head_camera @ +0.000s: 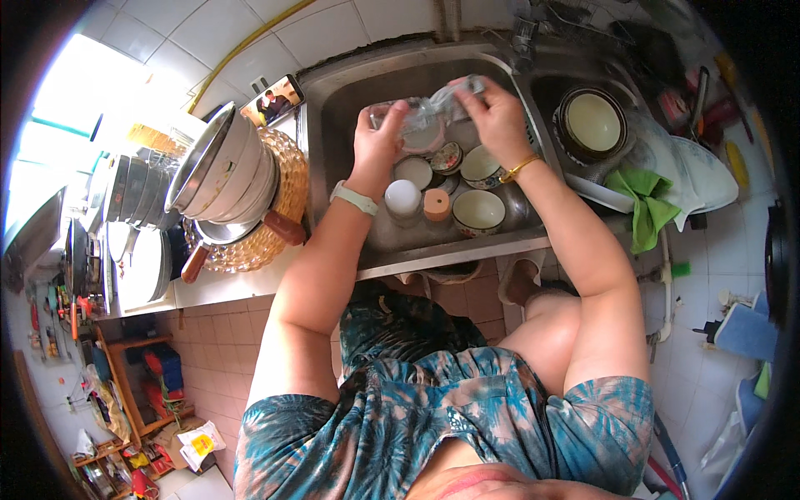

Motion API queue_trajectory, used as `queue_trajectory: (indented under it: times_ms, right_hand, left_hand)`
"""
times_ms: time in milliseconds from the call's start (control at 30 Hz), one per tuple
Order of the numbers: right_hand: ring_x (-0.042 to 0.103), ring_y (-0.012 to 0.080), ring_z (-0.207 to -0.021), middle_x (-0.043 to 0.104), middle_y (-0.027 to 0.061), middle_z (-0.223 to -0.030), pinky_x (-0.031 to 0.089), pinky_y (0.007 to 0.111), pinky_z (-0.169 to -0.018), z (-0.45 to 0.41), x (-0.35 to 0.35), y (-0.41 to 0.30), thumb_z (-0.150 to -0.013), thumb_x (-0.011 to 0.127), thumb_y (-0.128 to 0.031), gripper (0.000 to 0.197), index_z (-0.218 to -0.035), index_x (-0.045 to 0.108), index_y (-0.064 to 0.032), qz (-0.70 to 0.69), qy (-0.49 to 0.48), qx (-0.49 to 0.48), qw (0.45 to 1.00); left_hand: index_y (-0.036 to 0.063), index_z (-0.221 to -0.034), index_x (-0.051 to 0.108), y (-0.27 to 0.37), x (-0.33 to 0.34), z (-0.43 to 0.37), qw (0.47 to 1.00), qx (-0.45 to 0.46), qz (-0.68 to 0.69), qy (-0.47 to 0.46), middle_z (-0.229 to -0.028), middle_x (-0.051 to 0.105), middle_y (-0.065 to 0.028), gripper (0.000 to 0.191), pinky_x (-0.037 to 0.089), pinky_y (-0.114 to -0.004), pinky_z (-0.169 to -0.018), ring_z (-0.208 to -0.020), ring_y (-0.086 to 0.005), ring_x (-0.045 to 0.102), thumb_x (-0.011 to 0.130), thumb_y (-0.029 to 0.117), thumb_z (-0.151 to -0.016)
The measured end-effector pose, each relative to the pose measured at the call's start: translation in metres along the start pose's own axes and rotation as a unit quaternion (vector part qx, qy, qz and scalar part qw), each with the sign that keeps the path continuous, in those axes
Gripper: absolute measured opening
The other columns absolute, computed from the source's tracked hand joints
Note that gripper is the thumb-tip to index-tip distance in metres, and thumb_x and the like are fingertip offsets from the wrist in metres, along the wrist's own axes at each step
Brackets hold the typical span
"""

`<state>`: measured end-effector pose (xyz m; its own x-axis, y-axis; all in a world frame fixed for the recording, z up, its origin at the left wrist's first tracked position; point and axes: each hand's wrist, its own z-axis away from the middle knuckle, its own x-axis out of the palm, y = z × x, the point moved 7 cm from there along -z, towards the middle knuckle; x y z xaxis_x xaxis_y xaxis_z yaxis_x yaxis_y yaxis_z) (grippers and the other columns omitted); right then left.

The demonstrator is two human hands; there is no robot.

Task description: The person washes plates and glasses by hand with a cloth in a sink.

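Note:
Over the left basin of a steel sink (375,256), my left hand (379,140) grips one end of a crumpled clear plastic bag or film (420,119). My right hand (495,119) pinches its other end, so it spans the gap between them. Below lie a pinkish-rimmed dish (431,140), a small bowl (413,172), small flowered dishes (447,157) and two patterned bowls (480,165) (479,210). A jar with a white lid (403,197) and a container with a peach-coloured top (437,204) stand nearer the front edge.
Left of the sink, stacked bowls (222,169) and a strainer (228,230) rest by a woven mat (284,187); a phone (275,102) leans on the wall. In the right basin are nested bowls (594,123). A green cloth (644,200) hangs beside a large white dish (706,175).

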<state>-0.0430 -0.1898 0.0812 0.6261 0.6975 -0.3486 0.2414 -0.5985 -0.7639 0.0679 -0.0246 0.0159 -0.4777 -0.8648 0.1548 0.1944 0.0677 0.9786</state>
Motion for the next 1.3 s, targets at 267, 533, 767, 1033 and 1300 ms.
queue_trajectory:
  times_ms: [267, 533, 767, 1033, 1300]
  right_hand:
    - [0.057, 0.0307, -0.12, 0.066, 0.0084, -0.124, 0.046, 0.039, -0.102, 0.019, 0.039, -0.056, -0.093, 0.065, -0.02, 0.022, -0.113, 0.067, -0.011, 0.022, -0.111, -0.206, 0.972]
    - [0.066, 0.0344, -0.1, 0.068, 0.015, -0.112, 0.051, 0.039, -0.087, 0.016, 0.047, 0.014, -0.091, 0.064, -0.025, 0.036, -0.123, 0.059, -0.0087, -0.131, -0.144, 0.084, 0.977]
    - [0.067, 0.038, -0.097, 0.068, 0.0211, -0.103, 0.052, 0.043, -0.083, 0.024, 0.049, 0.015, -0.085, 0.068, -0.026, 0.043, -0.118, 0.055, -0.0032, -0.058, -0.092, 0.091, 0.99]
    - [0.068, 0.0344, -0.088, 0.069, 0.0205, -0.096, 0.053, 0.04, -0.076, 0.022, 0.041, 0.012, -0.092, 0.065, -0.027, 0.032, -0.107, 0.063, 0.0004, -0.075, -0.049, 0.059, 0.994]
    - [0.061, 0.0107, -0.096, 0.067, 0.0024, -0.104, 0.049, 0.029, -0.085, 0.033, 0.051, 0.046, -0.095, 0.064, -0.027, 0.029, -0.115, 0.063, -0.0052, -0.37, -0.032, 0.336, 0.866]
  left_hand:
    - [-0.0008, -0.117, 0.047, 0.026, 0.006, 0.016, 0.884, 0.266, -0.381, 0.053, -0.099, 0.067, -0.0232, 0.064, 0.053, -0.045, -0.076, -0.092, -0.0404, 0.066, 0.083, 0.023, -0.069]
    - [0.0082, -0.123, 0.046, 0.044, 0.041, 0.048, 0.844, 0.305, -0.44, -0.017, -0.1, 0.067, -0.02, 0.076, 0.054, -0.046, -0.073, -0.093, -0.0419, 0.065, 0.087, 0.019, -0.06]
    - [0.0049, -0.131, 0.039, 0.043, 0.045, 0.052, 0.823, 0.327, -0.463, -0.024, -0.096, 0.07, -0.018, 0.091, 0.056, -0.04, -0.065, -0.079, -0.0337, 0.07, 0.089, 0.025, -0.058]
    - [0.0069, -0.134, 0.038, 0.049, 0.053, 0.054, 0.8, 0.357, -0.481, -0.032, -0.094, 0.07, -0.0169, 0.093, 0.056, -0.039, -0.068, -0.077, -0.0339, 0.069, 0.087, 0.024, -0.058]
    - [0.0025, -0.134, 0.039, 0.057, 0.055, 0.058, 0.796, 0.393, -0.459, -0.029, -0.096, 0.069, -0.0194, 0.095, 0.055, -0.041, -0.074, -0.082, -0.0336, 0.069, 0.088, 0.026, -0.056]
